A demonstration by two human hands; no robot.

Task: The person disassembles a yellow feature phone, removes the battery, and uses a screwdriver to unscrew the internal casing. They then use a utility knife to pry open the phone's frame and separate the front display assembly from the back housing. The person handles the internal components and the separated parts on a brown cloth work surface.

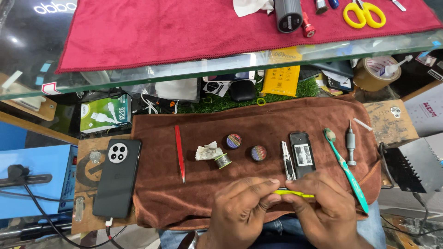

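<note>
We are sitting at the brown towel (258, 124). Near its front edge, our left hand (242, 214) and right hand (325, 212) are pinching a thin yellow tool (295, 193), just below the small black phone (302, 154).

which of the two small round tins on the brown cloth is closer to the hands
The right-hand round tin, beside the utility knife. It lies lower on the brown cloth and nearer the hands than the other tin, which sits farther up and left.
</note>
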